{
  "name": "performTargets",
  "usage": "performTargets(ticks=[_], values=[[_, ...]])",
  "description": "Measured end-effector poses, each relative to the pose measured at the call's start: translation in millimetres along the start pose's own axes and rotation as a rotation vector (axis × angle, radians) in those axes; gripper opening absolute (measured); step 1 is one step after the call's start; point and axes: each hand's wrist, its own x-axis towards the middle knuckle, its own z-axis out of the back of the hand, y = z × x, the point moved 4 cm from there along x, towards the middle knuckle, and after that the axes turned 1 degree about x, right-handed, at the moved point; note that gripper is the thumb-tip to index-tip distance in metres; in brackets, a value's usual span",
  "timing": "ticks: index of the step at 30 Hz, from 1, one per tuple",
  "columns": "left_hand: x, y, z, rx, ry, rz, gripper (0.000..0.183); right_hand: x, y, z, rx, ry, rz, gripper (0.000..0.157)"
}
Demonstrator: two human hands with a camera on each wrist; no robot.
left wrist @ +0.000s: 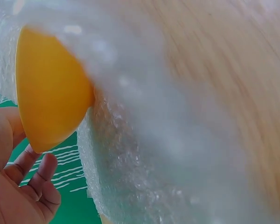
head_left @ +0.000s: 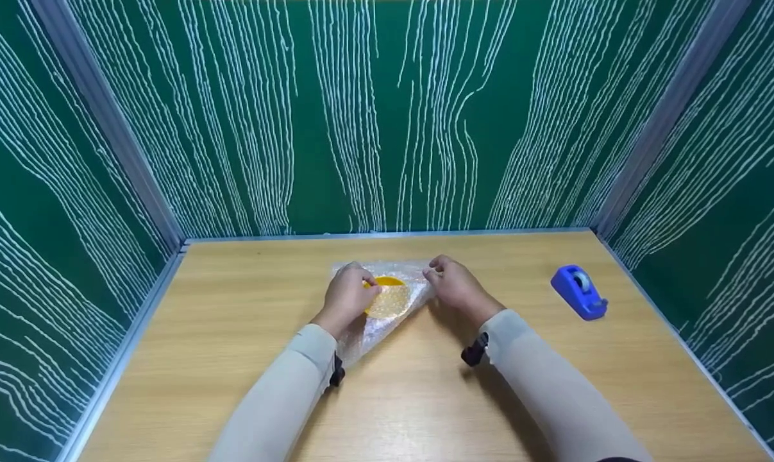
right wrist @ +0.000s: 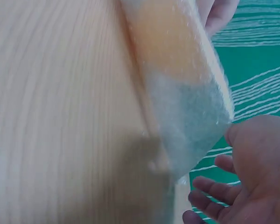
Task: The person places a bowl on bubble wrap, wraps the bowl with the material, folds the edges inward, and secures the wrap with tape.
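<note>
A yellow bowl (left wrist: 51, 88) lies in a sheet of bubble wrap (head_left: 354, 340), with one flap folded over part of it. In the head view my left hand (head_left: 351, 296) is at the bowl's left side; in the left wrist view its thumb and fingers hold the bowl's rim. My right hand (head_left: 456, 285) pinches the wrap's right corner between thumb and finger. Through the raised wrap in the right wrist view, the bowl shows as a blurred orange patch, and the other right fingers (right wrist: 214, 191) spread loosely below the corner.
A blue tape dispenser (head_left: 579, 294) stands on the right side of the wooden table (head_left: 233, 333). Green panels (head_left: 399, 128) with white wavy lines enclose the back and both sides, joined by grey metal posts. Dark straps circle both wrists.
</note>
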Motion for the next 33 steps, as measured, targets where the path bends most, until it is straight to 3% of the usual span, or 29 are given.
performTargets(ticks=[9, 19, 26, 33], values=[[-0.3, 1.1, -2.9, -0.036, 0.027, 0.058, 0.015, 5.9, -14.0, 1.2, 0.084, 0.033, -0.07, 0.05], [0.9, 0.7, 0.8, 0.006, 0.008, -0.044, 0.011, 10.2, -8.2, -2.0, 0.106, 0.036, -0.052, 0.058], [0.2, -0.2, 0.7, -0.01, 0.016, -0.001, 0.01, 13.8, -8.3, -1.6, 0.201, 0.025, -0.075, 0.055], [0.2, -0.6, -0.3, -0.018, 0.021, 0.01, 0.01, 14.6, -7.9, 3.0, 0.318, -0.038, -0.126, 0.051]])
